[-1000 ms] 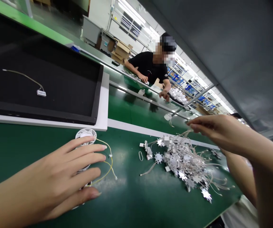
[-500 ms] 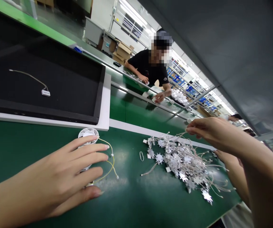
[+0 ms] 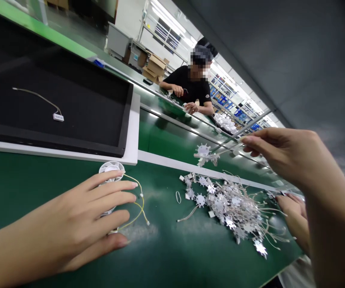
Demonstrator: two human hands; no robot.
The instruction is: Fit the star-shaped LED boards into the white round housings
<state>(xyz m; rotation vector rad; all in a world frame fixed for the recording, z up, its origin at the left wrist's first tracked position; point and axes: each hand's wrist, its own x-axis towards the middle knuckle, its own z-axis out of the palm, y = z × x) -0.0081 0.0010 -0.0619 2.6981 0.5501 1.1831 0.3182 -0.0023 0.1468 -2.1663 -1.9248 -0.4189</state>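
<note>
My left hand lies with fingers outstretched over a white round plastic housing, mostly hidden beneath it. A yellow wire lead with a small white connector runs out past its fingertips. My right hand pinches the end of a thin wire lead. From that lead a small cluster of silvery star-shaped plates hangs in the air. Below it a tangled pile of similar wired star-shaped plates is spread on the green table.
A black tray with one wired white piece stands at left. A small white loop lies left of the pile. At right, another person's hand is near the pile. Across the bench a co-worker handles small parts.
My right hand has risen, lifting a cluster of star-shaped plates out of the pile by its wire. My left hand stays in place. The co-worker opposite has shifted both hands.
</note>
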